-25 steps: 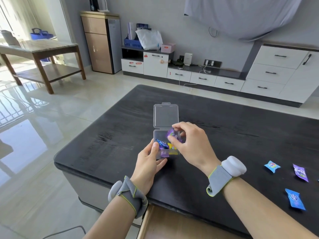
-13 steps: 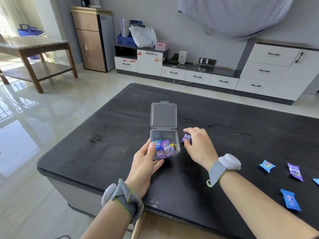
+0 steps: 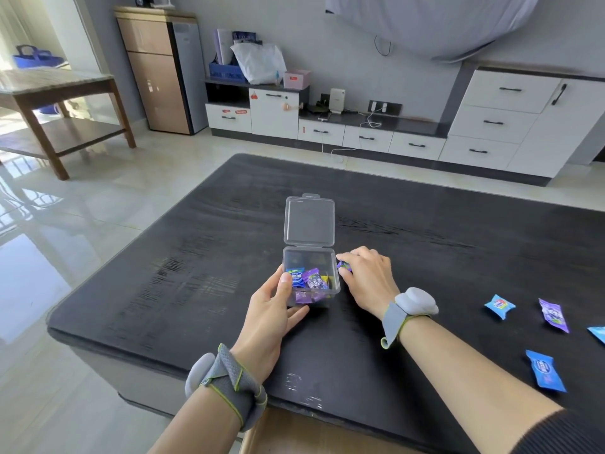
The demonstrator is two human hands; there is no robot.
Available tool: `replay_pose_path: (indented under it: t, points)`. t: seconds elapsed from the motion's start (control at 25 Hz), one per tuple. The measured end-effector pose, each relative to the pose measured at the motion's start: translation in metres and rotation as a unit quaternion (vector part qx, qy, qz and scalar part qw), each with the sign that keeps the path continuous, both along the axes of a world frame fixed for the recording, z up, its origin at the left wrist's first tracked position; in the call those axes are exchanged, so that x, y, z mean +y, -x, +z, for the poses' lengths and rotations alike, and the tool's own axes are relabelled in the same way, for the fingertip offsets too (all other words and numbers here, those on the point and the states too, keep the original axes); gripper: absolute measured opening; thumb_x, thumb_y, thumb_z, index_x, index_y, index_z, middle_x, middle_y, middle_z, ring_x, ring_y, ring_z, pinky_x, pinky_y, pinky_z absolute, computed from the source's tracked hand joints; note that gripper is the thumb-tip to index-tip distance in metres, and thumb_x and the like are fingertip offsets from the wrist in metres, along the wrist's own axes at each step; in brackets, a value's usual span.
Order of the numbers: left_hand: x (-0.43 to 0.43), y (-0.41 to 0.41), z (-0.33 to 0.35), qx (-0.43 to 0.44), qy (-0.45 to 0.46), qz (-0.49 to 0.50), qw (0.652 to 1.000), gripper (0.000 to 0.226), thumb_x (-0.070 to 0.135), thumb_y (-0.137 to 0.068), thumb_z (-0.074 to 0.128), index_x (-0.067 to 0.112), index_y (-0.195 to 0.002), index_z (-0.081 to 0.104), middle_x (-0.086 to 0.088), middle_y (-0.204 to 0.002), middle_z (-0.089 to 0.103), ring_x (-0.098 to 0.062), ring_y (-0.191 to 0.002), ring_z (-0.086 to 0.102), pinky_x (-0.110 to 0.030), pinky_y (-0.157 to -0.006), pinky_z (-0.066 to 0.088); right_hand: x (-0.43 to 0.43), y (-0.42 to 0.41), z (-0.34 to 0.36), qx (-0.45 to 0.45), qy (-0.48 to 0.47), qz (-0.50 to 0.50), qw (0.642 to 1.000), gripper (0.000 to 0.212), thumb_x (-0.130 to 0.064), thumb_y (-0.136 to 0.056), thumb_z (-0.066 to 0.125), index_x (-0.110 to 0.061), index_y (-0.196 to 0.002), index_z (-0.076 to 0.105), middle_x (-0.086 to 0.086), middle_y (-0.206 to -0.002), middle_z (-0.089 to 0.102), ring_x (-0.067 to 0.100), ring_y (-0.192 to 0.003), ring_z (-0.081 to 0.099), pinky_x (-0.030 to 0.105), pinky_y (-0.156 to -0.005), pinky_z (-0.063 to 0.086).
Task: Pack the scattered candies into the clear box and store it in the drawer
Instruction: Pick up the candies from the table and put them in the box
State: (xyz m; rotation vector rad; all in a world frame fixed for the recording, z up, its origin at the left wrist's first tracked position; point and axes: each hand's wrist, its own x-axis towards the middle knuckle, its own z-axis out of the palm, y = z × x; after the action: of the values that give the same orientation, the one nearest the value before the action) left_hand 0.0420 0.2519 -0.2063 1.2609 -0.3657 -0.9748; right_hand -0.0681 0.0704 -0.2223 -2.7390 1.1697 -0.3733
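Left hand: the left hand lies low on the black table. Its thumb presses the near left side of the clear box and its fingers curl under the front. It is gripping the box.
Right hand: the right hand sits just right of the box, palm down, fingers bent. It pinches a small purple candy between thumb and fingertip.
Box: it stands in the middle of the table with its lid tipped open at the back. Blue, purple and yellow candies lie inside, in the near half.
Held candy: it is outside the box, right by the box's right wall, low near the table top.
Loose candies: four more lie far to the right on the table, a light blue one, a purple one, a dark blue one and one cut off by the edge.
Change: a second ago the right hand was over the open box with the purple candy. Now that hand is down beside the box. The left hand has kept its hold.
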Motion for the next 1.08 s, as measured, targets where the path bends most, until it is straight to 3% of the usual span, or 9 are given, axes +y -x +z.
replay_pose_path:
  t: [0.16, 0.44, 0.64, 0.84, 1.08]
  points:
    - [-0.006, 0.012, 0.004, -0.006, 0.000, -0.013, 1.000, 0.039, 0.033, -0.105, 0.046, 0.033, -0.143, 0.054, 0.006, -0.117, 0.077, -0.022, -0.108, 0.074, -0.034, -0.094, 0.056, 0.002, 0.027, 0.016, -0.054, -0.016, -0.008, 0.998, 0.025, -0.023, -0.099, 0.052, -0.021, -0.120, 0.065, 0.007, -0.111, 0.057, 0.031, -0.107, 0.054, 0.042, -0.093, 0.041]
    - [-0.021, 0.056, 0.011, 0.006, -0.025, -0.055, 0.998, 0.035, 0.028, -0.104, 0.049, 0.035, -0.137, 0.058, 0.002, -0.119, 0.077, -0.019, -0.110, 0.073, -0.038, -0.101, 0.054, 0.023, 0.079, 0.071, -0.171, 0.005, -0.004, 0.985, 0.033, -0.033, -0.099, 0.054, -0.023, -0.130, 0.059, 0.001, -0.106, 0.062, 0.022, -0.098, 0.059, 0.039, -0.087, 0.049]
    - [-0.035, 0.092, 0.016, 0.024, -0.040, -0.086, 0.995, 0.032, 0.026, -0.101, 0.053, 0.033, -0.132, 0.059, 0.000, -0.116, 0.078, -0.019, -0.104, 0.075, -0.037, -0.099, 0.056, 0.046, 0.101, 0.087, -0.170, 0.025, 0.024, 0.985, 0.034, -0.040, -0.096, 0.058, -0.026, -0.127, 0.056, -0.004, -0.110, 0.067, 0.017, -0.101, 0.061, 0.035, -0.087, 0.051]
    - [-0.044, 0.128, 0.019, 0.031, -0.043, -0.106, 0.993, 0.024, 0.025, -0.103, 0.051, 0.036, -0.122, 0.060, 0.001, -0.113, 0.078, -0.018, -0.100, 0.076, -0.033, -0.091, 0.058, 0.050, 0.145, 0.084, -0.149, 0.029, 0.006, 0.988, 0.048, -0.049, -0.094, 0.058, -0.024, -0.136, 0.055, -0.005, -0.132, 0.062, 0.015, -0.121, 0.056, 0.031, -0.099, 0.044]
    - [-0.049, 0.158, 0.018, 0.018, -0.041, -0.135, 0.990, 0.035, 0.024, -0.104, 0.048, 0.029, -0.139, 0.053, 0.001, -0.122, 0.073, -0.020, -0.110, 0.072, -0.036, -0.099, 0.055, 0.034, 0.205, 0.072, -0.137, 0.034, -0.054, 0.988, 0.037, -0.038, -0.097, 0.055, -0.024, -0.131, 0.057, -0.006, -0.124, 0.061, 0.015, -0.116, 0.052, 0.028, -0.092, 0.044]
